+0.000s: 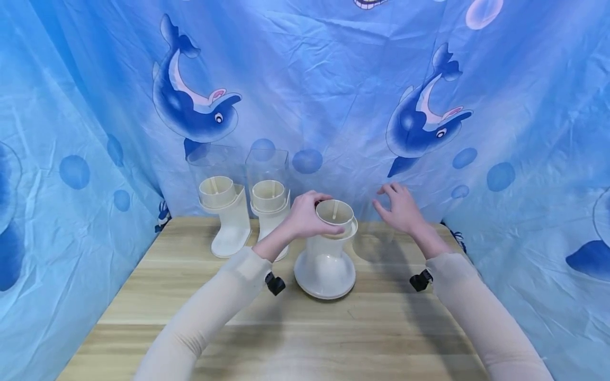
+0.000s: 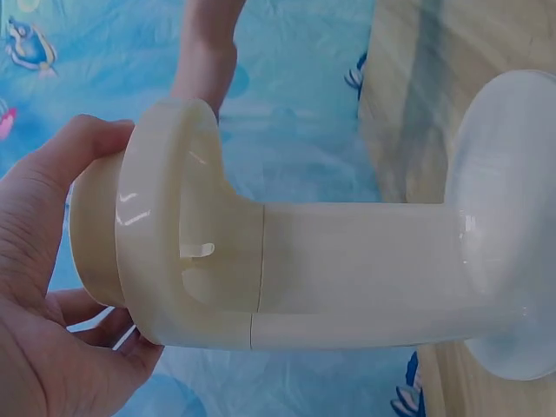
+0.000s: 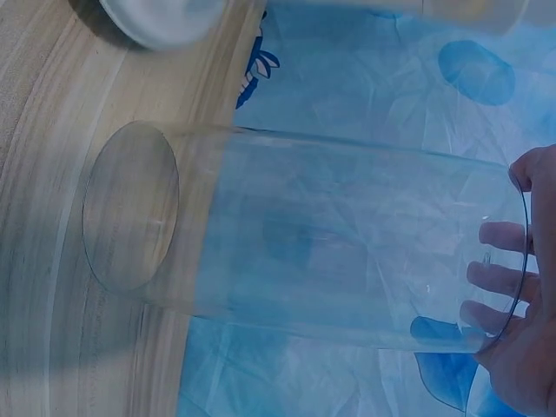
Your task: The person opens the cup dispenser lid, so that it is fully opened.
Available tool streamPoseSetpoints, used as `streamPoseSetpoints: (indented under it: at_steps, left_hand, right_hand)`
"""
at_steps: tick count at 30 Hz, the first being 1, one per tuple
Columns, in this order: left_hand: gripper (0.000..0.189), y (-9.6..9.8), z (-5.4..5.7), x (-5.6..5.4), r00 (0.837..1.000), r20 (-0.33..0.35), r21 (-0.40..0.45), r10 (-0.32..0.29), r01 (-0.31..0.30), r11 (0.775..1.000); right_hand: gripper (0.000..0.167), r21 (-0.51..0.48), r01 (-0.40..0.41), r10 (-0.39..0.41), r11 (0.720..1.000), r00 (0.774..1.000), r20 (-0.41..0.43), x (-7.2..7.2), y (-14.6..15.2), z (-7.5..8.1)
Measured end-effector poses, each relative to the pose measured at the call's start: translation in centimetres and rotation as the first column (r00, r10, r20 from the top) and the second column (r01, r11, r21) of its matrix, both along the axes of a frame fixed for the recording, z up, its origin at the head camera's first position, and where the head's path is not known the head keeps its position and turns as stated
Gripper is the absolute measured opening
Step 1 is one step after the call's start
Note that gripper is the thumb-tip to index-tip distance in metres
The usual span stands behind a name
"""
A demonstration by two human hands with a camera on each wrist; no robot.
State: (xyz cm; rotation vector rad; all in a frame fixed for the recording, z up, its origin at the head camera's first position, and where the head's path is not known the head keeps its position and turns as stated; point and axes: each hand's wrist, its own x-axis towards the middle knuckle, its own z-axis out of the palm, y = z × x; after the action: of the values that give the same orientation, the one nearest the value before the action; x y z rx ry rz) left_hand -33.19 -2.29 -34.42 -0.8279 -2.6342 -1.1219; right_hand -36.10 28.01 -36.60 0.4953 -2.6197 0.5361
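A white pedestal stand (image 1: pixel 329 259) with a round dish-like base stands on the table in the middle of the head view. A cream round cup (image 1: pixel 340 217) with an inner divider sits in the ring at its top. My left hand (image 1: pixel 310 217) grips this cup, thumb on one side and fingers on the other, as the left wrist view shows. To the right of the stand, my right hand (image 1: pixel 400 209) holds a clear open cylinder (image 3: pixel 330 243) by its upper rim, fingers around the edge. The cylinder's lower end overlaps the tabletop in the right wrist view.
Two similar white stands (image 1: pixel 227 233) (image 1: pixel 272 219) stand at the back left, each with a cream cup and a clear container on top. The wooden table (image 1: pixel 324 344) is edged by a blue dolphin-print curtain (image 1: pixel 324 95) behind and at both sides.
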Motion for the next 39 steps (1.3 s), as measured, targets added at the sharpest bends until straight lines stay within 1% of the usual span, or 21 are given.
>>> streamPoseSetpoints:
  at_steps: [4,6,8,12,16,23,29,33,39]
  left_hand:
    - [0.085,0.6,0.4,-1.7,0.998,0.036,0.011,0.052,-0.053,0.999]
    - [0.087,0.9,0.6,-2.6,0.997,0.045,0.026,0.068,-0.069,0.997]
    - [0.088,1.1,0.6,-3.4,0.996,0.052,0.047,0.070,-0.073,0.996]
    - [0.090,1.5,0.4,-4.9,0.997,0.053,0.080,0.063,-0.067,0.995]
    - [0.089,1.6,-0.1,-5.9,0.996,0.066,0.109,0.059,-0.066,0.992]
    - [0.088,1.4,-0.9,-6.9,0.992,0.105,0.146,0.067,-0.082,0.986]
    - [0.089,1.1,-1.5,-7.4,0.992,0.112,0.163,0.063,-0.081,0.983]
    - [0.090,0.9,-1.8,-7.5,0.992,0.109,0.162,0.060,-0.077,0.984]
    - [0.087,1.0,-1.7,-7.2,0.992,0.112,0.138,0.053,-0.069,0.988]
  right_hand:
    - [0.035,0.001,0.002,-0.002,1.000,1.000,0.002,0.1,0.1,-0.2]
    - [0.034,-0.002,0.003,-0.003,1.000,1.000,0.000,0.1,0.0,-0.3]
    - [0.034,-0.002,0.008,-0.008,1.000,1.000,0.005,0.0,0.0,-0.3]
    - [0.036,0.001,0.016,-0.016,1.000,1.000,0.014,-0.1,0.1,-0.3]
    - [0.037,0.013,0.016,-0.016,1.000,1.000,0.016,-0.1,0.1,-0.2]
    - [0.039,0.012,0.018,-0.018,1.000,0.999,0.029,0.1,-0.1,-0.2]
    - [0.036,0.020,0.025,-0.025,1.000,0.999,0.029,0.1,-0.2,-0.2]
    - [0.036,0.022,0.026,-0.027,0.999,0.999,0.031,0.1,-0.1,-0.2]
    - [0.039,0.016,0.029,-0.030,0.999,0.998,0.049,0.2,-0.2,0.0]
